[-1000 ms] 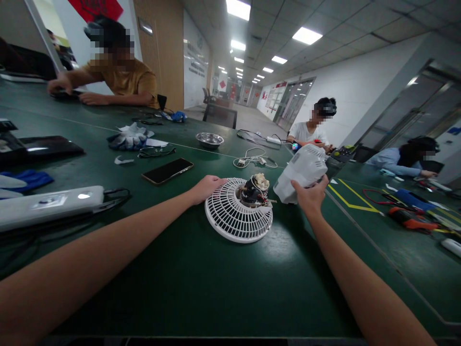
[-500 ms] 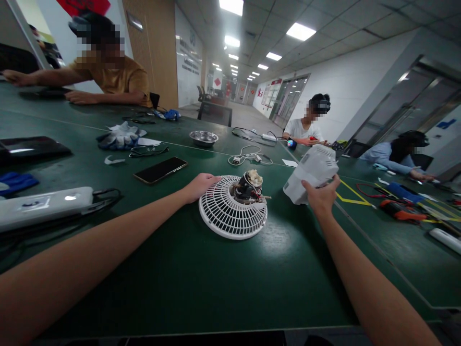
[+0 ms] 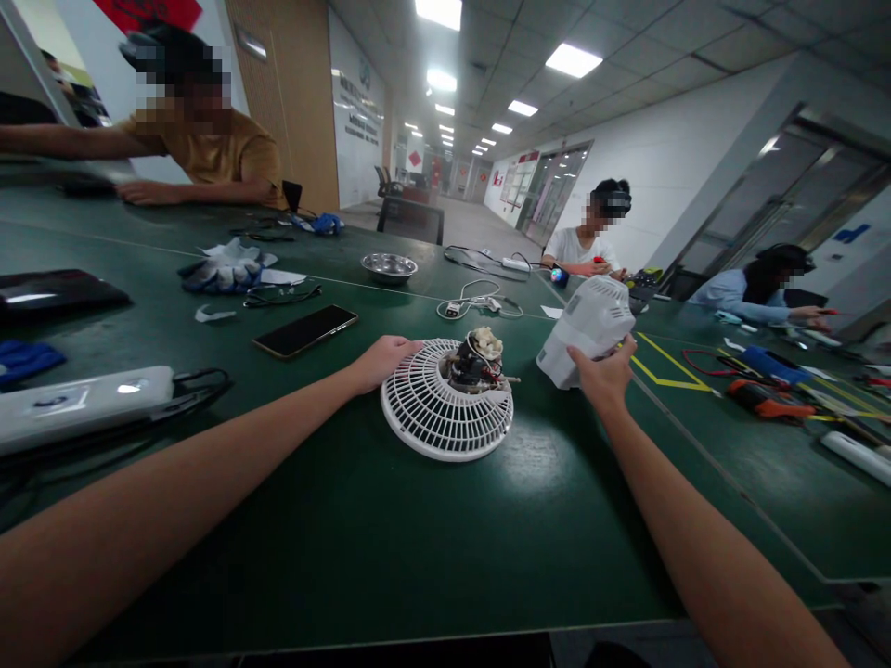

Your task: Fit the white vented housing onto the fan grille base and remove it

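Note:
A round white fan grille [image 3: 445,422] lies on the green table, with a dark motor [image 3: 473,362] and wires sitting at its centre. My left hand [image 3: 390,357] grips the grille's upper left rim, its fingers closed together. To the right, my right hand [image 3: 605,371] is wrapped round a white plastic housing [image 3: 588,320], which is tilted beside the grille and apart from it. The fingers behind the housing are partly hidden.
Left of the grille lie a phone [image 3: 306,331], a glove [image 3: 226,267] and a white power strip [image 3: 83,408]. Beyond are a metal bowl [image 3: 388,268] and a white cable [image 3: 480,301]. An orange meter [image 3: 769,399] lies right. Three people sit around the table.
The housing in my right hand has shifted slightly left and down towards the table. My left hand keeps its place on the grille. The view has shifted a little.

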A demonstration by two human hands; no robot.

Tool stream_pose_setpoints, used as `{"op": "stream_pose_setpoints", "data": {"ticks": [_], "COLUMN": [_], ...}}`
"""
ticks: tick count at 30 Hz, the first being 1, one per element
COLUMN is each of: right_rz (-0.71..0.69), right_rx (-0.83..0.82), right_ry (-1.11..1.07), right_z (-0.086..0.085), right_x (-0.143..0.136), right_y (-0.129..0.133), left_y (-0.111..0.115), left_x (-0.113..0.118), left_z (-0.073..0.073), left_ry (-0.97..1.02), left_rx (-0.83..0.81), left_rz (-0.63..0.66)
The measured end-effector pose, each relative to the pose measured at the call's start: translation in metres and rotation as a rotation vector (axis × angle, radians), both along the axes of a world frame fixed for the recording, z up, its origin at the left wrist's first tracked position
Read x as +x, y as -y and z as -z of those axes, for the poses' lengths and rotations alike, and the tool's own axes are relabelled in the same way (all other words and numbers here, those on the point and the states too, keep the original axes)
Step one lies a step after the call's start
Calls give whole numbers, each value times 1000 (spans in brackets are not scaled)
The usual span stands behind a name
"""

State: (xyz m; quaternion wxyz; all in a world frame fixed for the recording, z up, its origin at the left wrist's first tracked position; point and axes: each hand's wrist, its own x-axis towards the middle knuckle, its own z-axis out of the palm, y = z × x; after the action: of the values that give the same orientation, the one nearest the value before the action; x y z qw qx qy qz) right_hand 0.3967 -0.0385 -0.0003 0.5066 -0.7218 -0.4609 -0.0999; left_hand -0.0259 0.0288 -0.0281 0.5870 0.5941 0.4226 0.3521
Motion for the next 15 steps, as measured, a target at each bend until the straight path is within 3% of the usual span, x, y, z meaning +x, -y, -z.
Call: {"op": "stream_pose_setpoints", "data": {"ticks": [9,15], "right_rz": [156,86], "right_rx": [29,142], "right_ry": [-100,-117], "right_z": [-7,-7], "right_x": [34,46], "right_y": [5,5], "left_y": [8,11], "left_x": [3,2], "left_z": [-8,-10], "left_ry": [33,52], "left_rx": [-37,-39], "left_rz": [-30,-25]}}
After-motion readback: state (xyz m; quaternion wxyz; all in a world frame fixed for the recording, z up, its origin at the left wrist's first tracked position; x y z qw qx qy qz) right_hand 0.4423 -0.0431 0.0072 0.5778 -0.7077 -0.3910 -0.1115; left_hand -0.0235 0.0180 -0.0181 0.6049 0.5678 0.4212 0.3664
